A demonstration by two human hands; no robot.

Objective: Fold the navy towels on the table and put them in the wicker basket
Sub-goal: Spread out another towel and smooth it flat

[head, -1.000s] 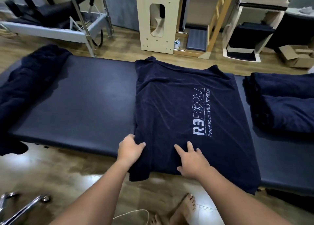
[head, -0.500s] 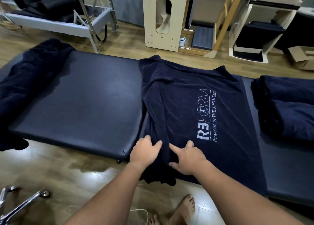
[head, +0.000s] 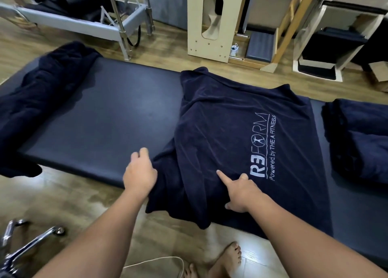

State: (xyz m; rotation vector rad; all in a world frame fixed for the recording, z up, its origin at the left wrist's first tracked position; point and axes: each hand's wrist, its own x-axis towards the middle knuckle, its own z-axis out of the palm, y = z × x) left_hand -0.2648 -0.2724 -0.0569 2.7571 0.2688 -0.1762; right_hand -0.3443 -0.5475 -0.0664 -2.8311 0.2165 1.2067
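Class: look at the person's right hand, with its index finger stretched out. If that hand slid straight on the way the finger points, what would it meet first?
Only more of the logo towel it already rests on: the right hand points up-left across the cloth. Beyond the towel's left edge probably comes bare table pad.

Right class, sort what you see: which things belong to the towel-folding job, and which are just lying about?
Job:
logo towel
heaped towels
folded towels
table
left hand
right hand

Lying about:
reformer frame
wooden unit
cardboard box
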